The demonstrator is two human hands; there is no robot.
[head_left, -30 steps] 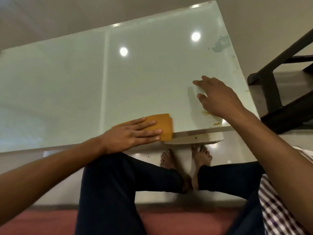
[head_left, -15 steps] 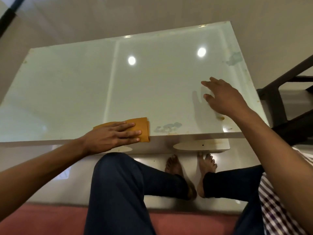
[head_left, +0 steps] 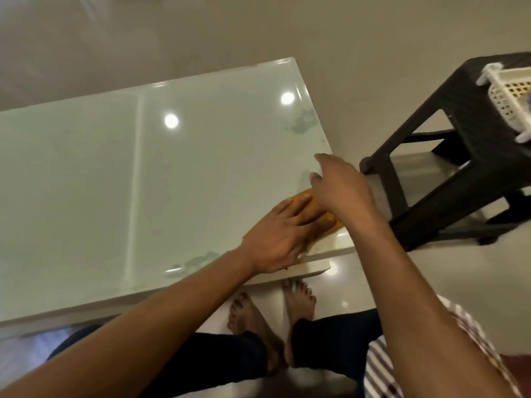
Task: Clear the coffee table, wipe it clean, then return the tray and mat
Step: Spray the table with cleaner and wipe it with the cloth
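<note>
Left hand [head_left: 280, 235] lies flat on the orange cloth [head_left: 330, 222] at the white glossy worktop's [head_left: 86, 182] near right corner; right hand [head_left: 340, 191], fingers loose, hovers above.

Home living room, glossy coffee table [head_left: 86, 173], bare feet [head_left: 298, 300], plastic stool [head_left: 471, 156]

Orange cloth [head_left: 330, 222] lies flat at the glossy coffee table's [head_left: 201, 168] near-right corner.

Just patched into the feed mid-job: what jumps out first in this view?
The left hand pressing an orange cloth flat at the near right corner of the glossy white coffee table, with the right hand above the cloth's far end. Smudges remain near the table's far right edge. A white basket sits on a dark stool to the right.
</note>
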